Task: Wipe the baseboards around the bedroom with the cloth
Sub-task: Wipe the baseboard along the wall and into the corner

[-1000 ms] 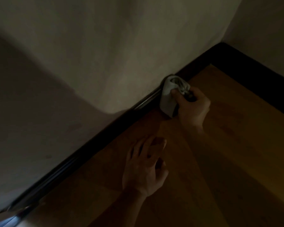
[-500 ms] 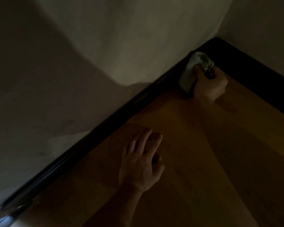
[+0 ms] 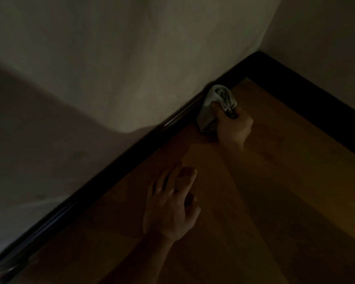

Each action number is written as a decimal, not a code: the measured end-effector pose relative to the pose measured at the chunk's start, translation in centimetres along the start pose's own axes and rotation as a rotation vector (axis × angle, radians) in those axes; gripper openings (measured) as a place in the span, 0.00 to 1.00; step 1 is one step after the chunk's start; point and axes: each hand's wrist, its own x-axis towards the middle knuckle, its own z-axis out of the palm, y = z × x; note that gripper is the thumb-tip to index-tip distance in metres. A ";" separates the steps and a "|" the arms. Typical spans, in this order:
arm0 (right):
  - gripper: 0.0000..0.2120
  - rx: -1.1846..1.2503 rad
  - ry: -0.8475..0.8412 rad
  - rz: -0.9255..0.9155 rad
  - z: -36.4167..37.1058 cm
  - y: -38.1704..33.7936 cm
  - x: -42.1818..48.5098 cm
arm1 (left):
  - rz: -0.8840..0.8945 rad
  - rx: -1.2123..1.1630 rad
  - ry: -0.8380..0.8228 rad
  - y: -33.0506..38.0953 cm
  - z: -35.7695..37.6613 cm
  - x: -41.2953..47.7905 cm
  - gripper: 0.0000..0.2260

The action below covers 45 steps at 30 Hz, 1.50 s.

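A dark glossy baseboard (image 3: pixel 119 171) runs diagonally from the lower left up to the room corner at the upper right. My right hand (image 3: pixel 234 128) grips a bunched pale grey cloth (image 3: pixel 211 107) and holds it against the baseboard a short way left of the corner. My left hand (image 3: pixel 172 206) rests flat on the wooden floor with fingers spread, below and left of the right hand.
The room is dim. A second dark baseboard (image 3: pixel 316 103) runs along the right wall from the corner (image 3: pixel 258 54). Pale walls (image 3: pixel 131 58) rise above both boards. Wooden floor (image 3: pixel 275 201) fills the lower right.
My right hand slid the cloth along the baseboard toward the corner, then came back a little way from it. My left hand stayed planted on the floor.
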 end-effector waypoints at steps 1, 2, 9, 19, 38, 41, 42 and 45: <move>0.13 0.006 -0.001 0.004 0.0 0.1 -0.2 | 0.003 0.004 0.000 0.0 -0.1 0.0 0.31; 0.15 0.014 0.010 0.007 -0.1 -0.1 -0.3 | 0.004 0.006 0.000 0.0 0.0 0.0 0.31; 0.10 0.095 -0.047 0.048 1.0 0.2 -3.9 | 0.012 -0.011 0.025 0.0 0.1 -0.2 0.30; 0.08 0.170 -0.033 0.112 2.1 -0.2 -6.6 | 0.022 -0.034 0.059 -0.1 0.0 -0.3 0.29; 0.08 0.036 -0.093 -0.068 -0.8 -0.8 -0.4 | 0.115 -0.015 0.077 2.6 0.6 4.7 0.27; 0.10 0.011 0.013 -0.060 -0.8 -1.4 1.5 | 0.102 -0.009 0.063 2.5 0.7 4.7 0.28; 0.10 0.014 0.039 -0.050 -1.0 -1.6 2.4 | 0.100 -0.007 0.064 2.5 0.7 4.8 0.28; 0.11 -0.014 0.101 -0.030 -1.7 -2.1 4.8 | 0.107 0.002 0.058 2.5 0.7 4.7 0.28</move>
